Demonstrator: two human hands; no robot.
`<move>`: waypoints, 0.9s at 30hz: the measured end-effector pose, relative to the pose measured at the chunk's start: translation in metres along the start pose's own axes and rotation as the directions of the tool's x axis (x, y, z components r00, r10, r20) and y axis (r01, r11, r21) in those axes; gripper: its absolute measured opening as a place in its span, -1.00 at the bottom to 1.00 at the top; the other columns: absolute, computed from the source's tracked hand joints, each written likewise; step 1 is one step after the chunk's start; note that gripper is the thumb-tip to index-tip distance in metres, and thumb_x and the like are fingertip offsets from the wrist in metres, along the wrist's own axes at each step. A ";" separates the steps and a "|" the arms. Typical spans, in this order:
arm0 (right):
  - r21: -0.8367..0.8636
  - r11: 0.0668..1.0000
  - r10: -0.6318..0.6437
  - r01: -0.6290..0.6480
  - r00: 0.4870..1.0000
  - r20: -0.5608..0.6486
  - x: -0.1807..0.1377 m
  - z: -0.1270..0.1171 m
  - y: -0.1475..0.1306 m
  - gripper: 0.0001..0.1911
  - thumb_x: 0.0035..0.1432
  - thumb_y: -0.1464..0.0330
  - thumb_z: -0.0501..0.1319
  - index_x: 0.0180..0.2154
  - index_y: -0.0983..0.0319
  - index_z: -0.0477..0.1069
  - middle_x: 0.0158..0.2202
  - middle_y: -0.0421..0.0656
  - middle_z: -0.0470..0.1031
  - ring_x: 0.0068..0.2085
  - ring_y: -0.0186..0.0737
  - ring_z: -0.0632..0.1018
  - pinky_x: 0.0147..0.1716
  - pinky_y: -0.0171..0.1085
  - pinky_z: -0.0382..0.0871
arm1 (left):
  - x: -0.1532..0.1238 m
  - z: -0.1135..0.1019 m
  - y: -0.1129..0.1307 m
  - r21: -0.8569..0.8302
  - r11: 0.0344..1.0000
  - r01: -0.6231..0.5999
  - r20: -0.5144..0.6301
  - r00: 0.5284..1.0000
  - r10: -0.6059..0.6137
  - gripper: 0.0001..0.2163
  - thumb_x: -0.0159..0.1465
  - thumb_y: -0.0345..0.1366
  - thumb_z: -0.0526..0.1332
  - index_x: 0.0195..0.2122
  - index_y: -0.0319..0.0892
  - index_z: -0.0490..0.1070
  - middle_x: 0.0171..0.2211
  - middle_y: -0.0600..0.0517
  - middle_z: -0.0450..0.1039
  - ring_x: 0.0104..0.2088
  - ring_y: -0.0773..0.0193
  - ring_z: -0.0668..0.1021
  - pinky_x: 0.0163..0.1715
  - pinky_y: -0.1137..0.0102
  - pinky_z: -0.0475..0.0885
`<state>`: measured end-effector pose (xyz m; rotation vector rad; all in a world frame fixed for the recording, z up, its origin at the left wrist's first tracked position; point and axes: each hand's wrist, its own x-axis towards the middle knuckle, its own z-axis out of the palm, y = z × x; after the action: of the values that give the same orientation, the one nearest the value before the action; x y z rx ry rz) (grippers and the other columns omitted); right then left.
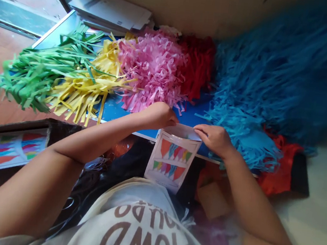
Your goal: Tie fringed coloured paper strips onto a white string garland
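Below left hand (161,113), printed packet (171,160), corner in right fingertips (199,129)

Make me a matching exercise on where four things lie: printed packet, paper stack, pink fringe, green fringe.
Things
1. Printed packet
2. Paper stack
3. Pink fringe
4. Green fringe

Places
A. Between the yellow fringe and the red fringe
B. Farthest left of the fringe bundles
C. At the left hand and right hand
D. At the back, against the wall

Pairs: 1-C, 2-D, 3-A, 4-B
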<state>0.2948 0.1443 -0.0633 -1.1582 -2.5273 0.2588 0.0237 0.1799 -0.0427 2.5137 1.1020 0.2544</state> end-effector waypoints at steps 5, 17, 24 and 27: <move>-0.215 0.961 -0.183 0.176 0.983 -0.014 -0.007 0.002 -0.004 -0.79 0.37 0.37 0.13 -0.16 0.25 0.54 -0.33 -0.11 0.67 -0.35 -0.20 0.63 -0.34 -0.26 0.36 | -0.008 -0.003 0.009 0.178 0.984 -0.011 0.051 0.999 0.002 -0.78 0.25 -0.38 0.16 -0.41 -0.14 0.62 -0.54 0.07 0.54 -0.60 0.42 0.36 -0.54 0.41 0.02; -0.057 0.998 0.015 -0.008 0.993 0.121 0.013 -0.005 -0.008 -0.75 0.35 0.27 0.10 -0.25 0.18 0.54 -0.31 -0.13 0.66 -0.32 -0.18 0.61 -0.35 -0.27 0.29 | 0.012 -0.012 0.026 0.264 0.964 0.009 0.098 0.995 -0.036 -0.70 0.32 -0.26 0.06 -0.27 -0.12 0.63 -0.45 -0.01 0.53 -0.44 0.28 0.48 -0.46 0.38 0.10; -0.134 0.991 -0.009 0.023 0.994 0.107 0.007 0.003 -0.003 -0.66 0.40 0.22 0.03 -0.26 0.20 0.52 -0.39 -0.09 0.62 -0.35 -0.15 0.59 -0.39 -0.28 0.26 | 0.009 -0.004 0.020 0.299 0.940 -0.161 0.125 0.984 0.129 -0.72 0.36 -0.36 0.04 -0.26 -0.18 0.58 -0.28 -0.07 0.57 -0.28 0.20 0.54 -0.43 0.36 0.18; -0.110 0.991 -0.064 0.078 0.991 0.120 0.003 0.005 -0.001 -0.70 0.39 0.33 0.01 -0.14 0.24 0.50 -0.30 -0.04 0.63 -0.30 -0.13 0.61 -0.34 -0.26 0.32 | 0.006 -0.005 0.019 0.290 0.926 -0.242 0.134 0.968 0.211 -0.76 0.31 -0.46 0.08 -0.28 -0.22 0.57 -0.31 -0.08 0.55 -0.24 0.18 0.54 -0.35 0.35 0.26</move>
<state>0.2906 0.1460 -0.0671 -1.1216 -2.7112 0.1702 0.0389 0.1745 -0.0301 2.8968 0.8648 0.0163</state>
